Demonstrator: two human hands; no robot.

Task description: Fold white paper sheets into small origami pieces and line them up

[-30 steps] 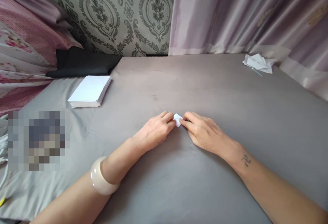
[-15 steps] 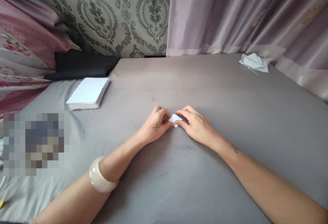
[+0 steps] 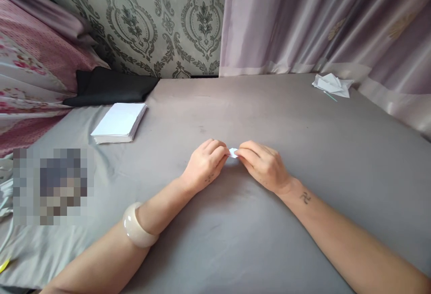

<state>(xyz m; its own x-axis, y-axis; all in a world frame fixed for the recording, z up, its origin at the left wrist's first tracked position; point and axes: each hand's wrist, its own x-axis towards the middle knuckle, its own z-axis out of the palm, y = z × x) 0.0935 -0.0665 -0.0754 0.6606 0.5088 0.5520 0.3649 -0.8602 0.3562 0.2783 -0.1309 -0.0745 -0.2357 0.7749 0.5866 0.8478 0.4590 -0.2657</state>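
"Down at the near edge, where do the arms start?"

"I can't see; both are cut off there. The left forearm [image 3: 101, 249] wears a pale, glossy bangle [image 3: 136, 229], and the right forearm [image 3: 336, 226] has a small dark mark near the wrist."

"And that yellow thing [image 3: 4, 265] by the left edge?"

"Only part of it shows, so I can't name it. Past it, a blurred patch [image 3: 63, 186] hides whatever lies on the grey sheet [image 3: 215, 249]."

"What have the hands got?"

"One small white piece of paper [image 3: 233, 152], out in the middle. The left hand [image 3: 206, 164] pinches one side, its grip closed on it; the right hand [image 3: 264, 166] has the other side, its grip closed too. Fingers cover so much that I can't make out the folds, or whether the paper touches the sheet."

"Farther back?"

"On the left, a thick stack of white paper [image 3: 118, 120], with a rumpled black cloth [image 3: 112, 88] just behind. Far right, some loose white papers [image 3: 332, 84] overlap, too jumbled to count, beside a thin greenish stick [image 3: 330, 96]."

"And behind everything?"

"A patterned wall [image 3: 168, 20], partly hidden by a mauve curtain [image 3: 286, 20]."
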